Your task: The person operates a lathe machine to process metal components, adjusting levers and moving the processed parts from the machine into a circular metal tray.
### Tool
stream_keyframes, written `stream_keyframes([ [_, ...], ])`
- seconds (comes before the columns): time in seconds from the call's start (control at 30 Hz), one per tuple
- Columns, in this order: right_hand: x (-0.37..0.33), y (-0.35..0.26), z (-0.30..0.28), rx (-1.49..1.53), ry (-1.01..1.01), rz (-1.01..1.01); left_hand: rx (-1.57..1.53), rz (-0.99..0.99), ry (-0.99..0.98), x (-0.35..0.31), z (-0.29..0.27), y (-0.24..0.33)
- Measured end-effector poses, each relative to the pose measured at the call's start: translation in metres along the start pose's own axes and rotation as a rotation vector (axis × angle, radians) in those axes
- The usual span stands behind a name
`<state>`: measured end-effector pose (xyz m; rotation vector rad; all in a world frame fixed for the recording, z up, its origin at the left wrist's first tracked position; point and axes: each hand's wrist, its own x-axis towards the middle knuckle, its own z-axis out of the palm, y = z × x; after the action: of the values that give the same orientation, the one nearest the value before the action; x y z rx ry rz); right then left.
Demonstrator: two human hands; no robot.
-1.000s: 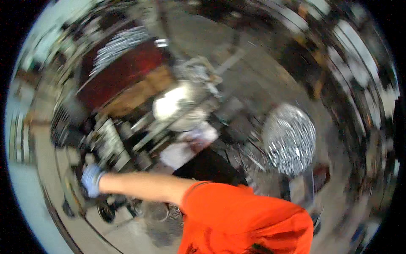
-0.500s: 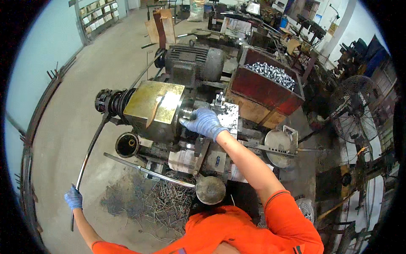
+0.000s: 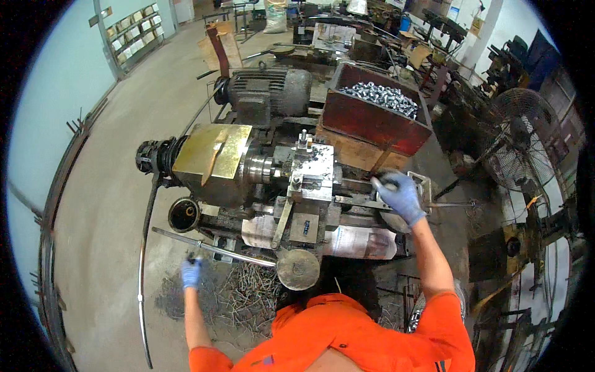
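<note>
My right hand, in a blue glove, is right of the lathe-like machine, below the red bin. Its thumb and fingers curl together around a small dark spot; what they hold, if anything, is unclear. My left hand, also gloved, is over the floor near the metal shavings, apart from the long lever. Its dark fingertips are blurred. Between my hands are the machine's bright round chuck and the metal tool slide. A brush lies on the brass-coloured cover.
A red bin full of shiny metal pieces stands behind the slide. A horizontal handle bar reaches left from a round plate near my body. An electric motor sits at the back, and a caged fan at the right.
My left hand has let go of the long lever and moved right. My right hand has left the chuck and moved right, beyond the slide. The view has shifted somewhat.
</note>
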<state>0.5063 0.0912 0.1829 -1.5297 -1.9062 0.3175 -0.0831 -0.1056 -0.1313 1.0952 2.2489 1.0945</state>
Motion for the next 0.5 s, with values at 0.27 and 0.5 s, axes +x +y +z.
stream_keyframes([
  [0.27,-0.094,0.124,-0.077,0.03,0.108,0.354,1.051,0.374,-0.448,0.044,0.042,0.1],
  [0.5,-0.084,0.243,-0.112,-0.502,0.036,0.332,1.002,0.12,-0.257,0.042,0.012,0.036],
])
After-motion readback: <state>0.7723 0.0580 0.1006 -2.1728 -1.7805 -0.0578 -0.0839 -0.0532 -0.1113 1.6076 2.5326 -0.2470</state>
